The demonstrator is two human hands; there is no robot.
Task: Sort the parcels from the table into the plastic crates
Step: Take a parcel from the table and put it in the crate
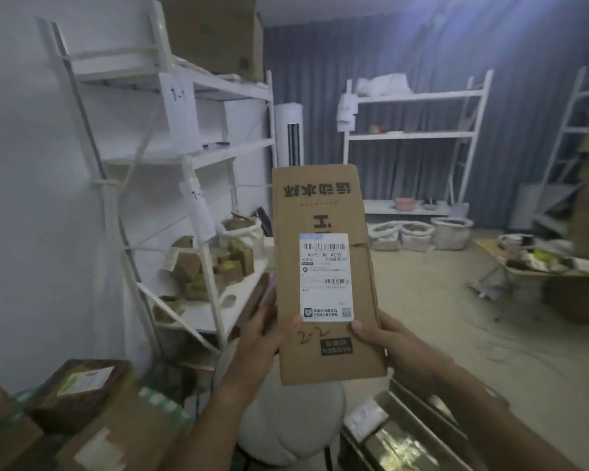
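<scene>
I hold a tall brown cardboard parcel (323,212) upright in front of me, its white shipping label facing me and "2-2" handwritten below the label. My left hand (264,334) grips its lower left edge, thumb on the front. My right hand (391,345) grips the lower right edge, thumb lying near the label's corner. More brown parcels (82,396) lie at the bottom left. Below my right forearm sits a crate (412,419) holding packed parcels.
A white metal shelf rack (191,158) stands to the left with small boxes on its lower shelf. A white round stool (286,423) is under my arms. Another rack (412,134), sacks (419,236) and a low table with items (538,260) stand across the floor.
</scene>
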